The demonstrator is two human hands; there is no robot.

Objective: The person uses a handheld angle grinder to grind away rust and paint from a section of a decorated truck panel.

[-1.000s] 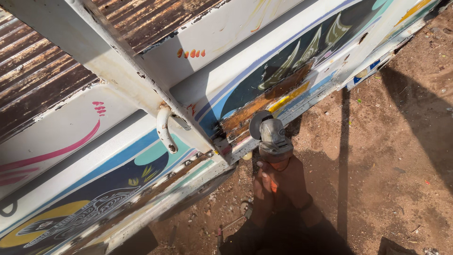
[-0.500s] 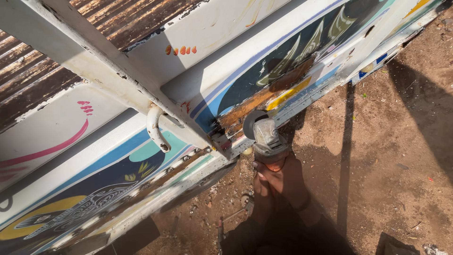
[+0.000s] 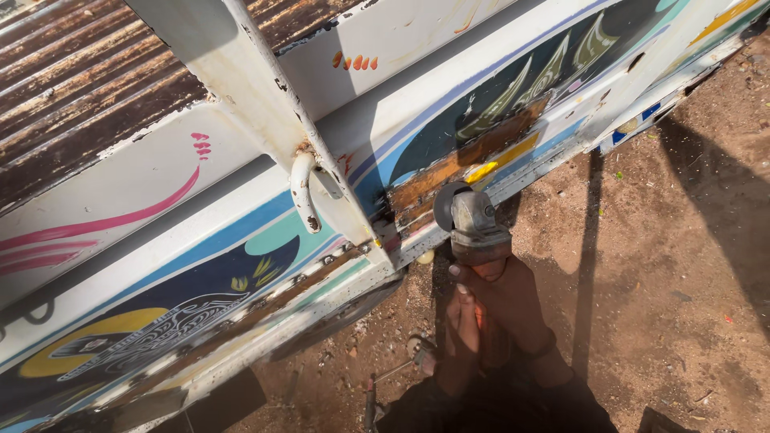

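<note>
Both hands were wrapped tight round the angle grinder (image 3: 473, 228), left hand (image 3: 461, 321) lower on the body, right hand (image 3: 513, 301) just behind the head. Its disc sat against the rusty bare patch (image 3: 449, 172) on the painted truck panel (image 3: 241, 273), right of the white hook (image 3: 303, 192), above the dirt ground (image 3: 666, 265).

I am looking at an open-air vehicle repair yard, working in sunlight on bare ground. Right under the hands gripping the grinder (image 3: 473, 224), reddish dirt (image 3: 666, 265) is lying loose with scraps and pebbles. Just ahead of the grip, a painted truck body (image 3: 200, 265) is standing, its paint scraped to rusty metal; above it, rusted ribbed decking (image 3: 88, 88) is showing.
</note>
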